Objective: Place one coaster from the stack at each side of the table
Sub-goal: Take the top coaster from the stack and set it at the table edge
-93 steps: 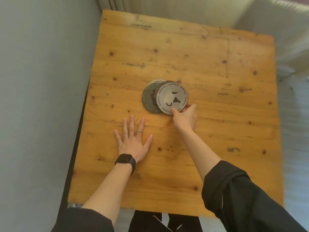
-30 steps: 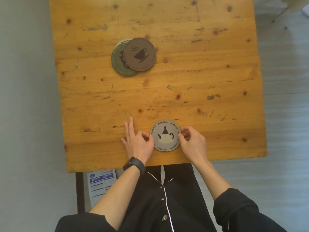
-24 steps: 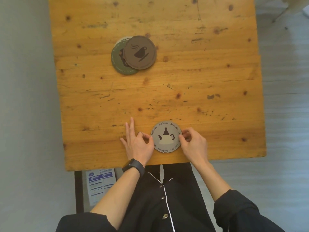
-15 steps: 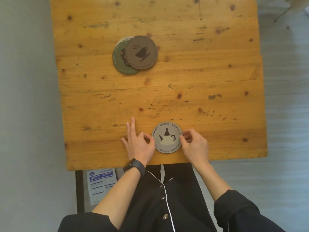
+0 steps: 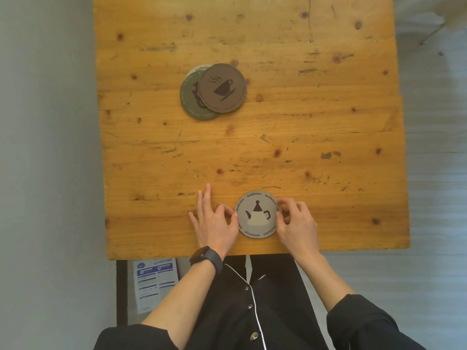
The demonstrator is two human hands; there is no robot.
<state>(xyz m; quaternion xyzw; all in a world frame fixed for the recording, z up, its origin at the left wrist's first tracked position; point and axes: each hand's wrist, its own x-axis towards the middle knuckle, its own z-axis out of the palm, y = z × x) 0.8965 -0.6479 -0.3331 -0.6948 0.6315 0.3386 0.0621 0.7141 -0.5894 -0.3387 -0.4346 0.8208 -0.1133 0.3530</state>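
Observation:
A grey coaster with a teapot picture (image 5: 257,214) lies flat on the wooden table (image 5: 303,122), close to its near edge. My left hand (image 5: 214,223) touches the coaster's left rim with thumb and forefinger, its other fingers spread on the wood. My right hand (image 5: 295,223) pinches the right rim with curled fingers. Farther back, left of centre, sits the stack: a brown coaster with a cup picture (image 5: 222,87) on top, a green coaster (image 5: 192,104) sticking out beneath it, and a pale coaster's edge (image 5: 199,69) showing behind.
A grey wall (image 5: 45,147) runs along the table's left side. A printed leaflet (image 5: 155,281) lies on a dark surface below the near left corner. Pale floor (image 5: 434,173) lies to the right.
The teapot coaster came off the stack and now lies at the near edge. Over the last second both hands stay at its rim and it turns slightly.

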